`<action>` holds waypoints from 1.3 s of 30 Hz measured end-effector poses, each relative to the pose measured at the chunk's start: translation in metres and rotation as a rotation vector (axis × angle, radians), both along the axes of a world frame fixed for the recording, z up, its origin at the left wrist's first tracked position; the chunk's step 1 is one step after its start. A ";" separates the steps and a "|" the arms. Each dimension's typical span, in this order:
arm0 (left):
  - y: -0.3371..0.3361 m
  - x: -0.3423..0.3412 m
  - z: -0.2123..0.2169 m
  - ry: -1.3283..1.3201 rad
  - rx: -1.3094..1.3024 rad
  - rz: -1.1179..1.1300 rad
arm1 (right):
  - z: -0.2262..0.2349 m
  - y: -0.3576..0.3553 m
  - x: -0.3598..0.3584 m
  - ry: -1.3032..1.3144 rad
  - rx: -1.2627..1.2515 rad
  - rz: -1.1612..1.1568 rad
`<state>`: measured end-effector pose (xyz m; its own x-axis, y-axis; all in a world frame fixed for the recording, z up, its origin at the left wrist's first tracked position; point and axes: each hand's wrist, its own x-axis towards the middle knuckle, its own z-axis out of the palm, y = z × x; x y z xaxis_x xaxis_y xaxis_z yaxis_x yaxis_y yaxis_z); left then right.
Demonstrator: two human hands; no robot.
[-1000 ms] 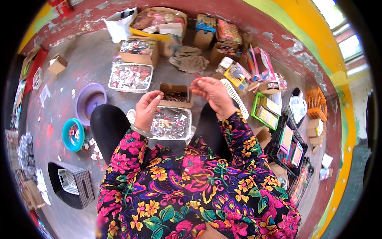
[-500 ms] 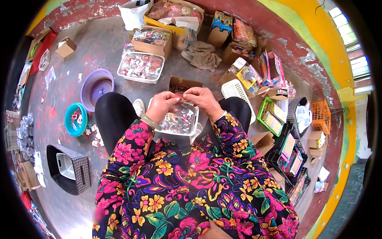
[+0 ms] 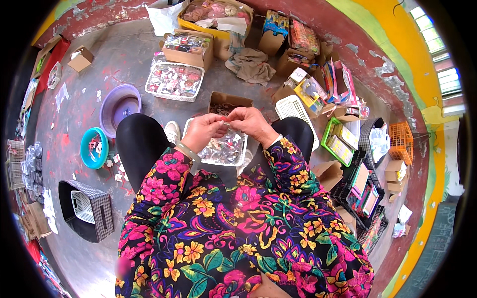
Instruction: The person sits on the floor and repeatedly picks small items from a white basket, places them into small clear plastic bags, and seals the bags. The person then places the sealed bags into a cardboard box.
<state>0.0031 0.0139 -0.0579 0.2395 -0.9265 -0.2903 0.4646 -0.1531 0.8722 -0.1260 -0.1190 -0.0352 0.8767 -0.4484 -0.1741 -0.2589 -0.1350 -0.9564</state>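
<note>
My left hand (image 3: 202, 132) and my right hand (image 3: 252, 125) meet in front of me, thumbs and fingertips pinched together. A small red piece (image 3: 225, 119) shows between the fingertips, with something pale just below it; its kind is too small to make out. Right beneath my hands, between my knees, sits a white plastic basket (image 3: 244, 149) filled with small clear-wrapped packets (image 3: 223, 151). Behind the hands stands an open cardboard box (image 3: 231, 99) with dark brown contents.
Left of my knee are a purple basin (image 3: 107, 105), a turquoise basin (image 3: 85, 156) and a checkered bin (image 3: 102, 218). Ahead stands another white basket (image 3: 197, 94) of packets. To the right are a white perforated tray (image 3: 293, 107), a green crate (image 3: 332, 134) and black crates (image 3: 370, 171).
My fingertips have shifted slightly around the small red piece, and the left fingers have curled in closer to the right ones. The view has tilted a little; the surroundings stay put.
</note>
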 end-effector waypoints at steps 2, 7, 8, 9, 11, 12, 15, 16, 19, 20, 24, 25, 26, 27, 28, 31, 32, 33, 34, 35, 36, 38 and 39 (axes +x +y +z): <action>0.002 -0.001 -0.001 -0.047 -0.027 -0.012 | 0.003 -0.001 0.001 0.105 0.045 0.024; 0.001 0.002 0.008 0.036 0.027 -0.034 | 0.007 -0.001 0.000 0.118 0.089 0.034; 0.002 0.003 0.010 0.045 0.036 -0.040 | 0.006 -0.002 0.000 0.104 0.089 0.051; 0.002 0.003 0.009 0.044 0.029 -0.038 | 0.004 -0.003 0.000 0.101 0.073 0.084; 0.002 0.002 0.006 0.046 0.013 -0.040 | 0.001 -0.006 -0.002 0.097 0.037 0.143; 0.002 0.001 0.006 0.039 0.009 -0.045 | 0.000 -0.006 -0.002 0.099 0.001 0.147; 0.003 0.001 0.006 0.026 0.002 -0.059 | -0.003 -0.004 -0.002 0.091 -0.044 0.139; 0.003 0.001 0.007 0.033 0.001 -0.068 | -0.003 -0.004 -0.001 0.084 -0.023 0.119; 0.003 0.001 0.013 0.113 0.009 -0.043 | 0.001 -0.002 -0.001 0.037 0.040 0.046; 0.002 0.002 0.014 0.149 0.014 -0.026 | 0.003 -0.001 -0.001 0.016 0.061 0.020; 0.003 0.001 0.007 0.096 -0.055 0.030 | 0.000 -0.002 -0.001 -0.077 0.002 -0.043; 0.002 0.001 0.002 0.049 -0.080 0.078 | 0.000 -0.001 0.001 -0.116 -0.055 -0.077; 0.002 0.002 -0.001 0.001 -0.105 0.126 | 0.000 -0.001 0.003 -0.155 -0.112 -0.112; 0.003 0.003 -0.005 -0.274 -0.111 0.198 | 0.002 -0.002 0.003 -0.084 0.014 -0.152; 0.004 0.001 0.003 -0.548 -0.113 0.265 | 0.003 -0.003 0.001 -0.011 0.141 -0.194; 0.004 -0.003 0.005 -1.139 -0.269 0.389 | 0.020 0.005 0.004 0.097 0.543 -0.161; 0.004 -0.004 0.005 -1.296 -0.349 0.418 | 0.026 0.009 0.006 0.114 0.680 -0.122; 0.004 -0.005 0.004 -1.327 -0.387 0.404 | 0.020 0.009 0.007 0.052 0.742 -0.110; 0.002 -0.007 0.004 -1.357 -0.427 0.387 | 0.017 0.007 0.006 0.015 0.719 -0.130; 0.001 -0.009 0.006 -1.385 -0.468 0.370 | 0.015 0.005 0.005 -0.022 0.694 -0.150; 0.000 -0.012 0.007 -1.377 -0.450 0.347 | 0.012 0.003 0.004 -0.058 0.669 -0.170; 0.001 -0.014 0.013 -1.367 -0.404 0.305 | 0.012 -0.004 0.002 -0.037 0.607 -0.208; 0.002 -0.013 0.012 -1.369 -0.379 0.256 | 0.014 -0.007 0.001 -0.019 0.546 -0.215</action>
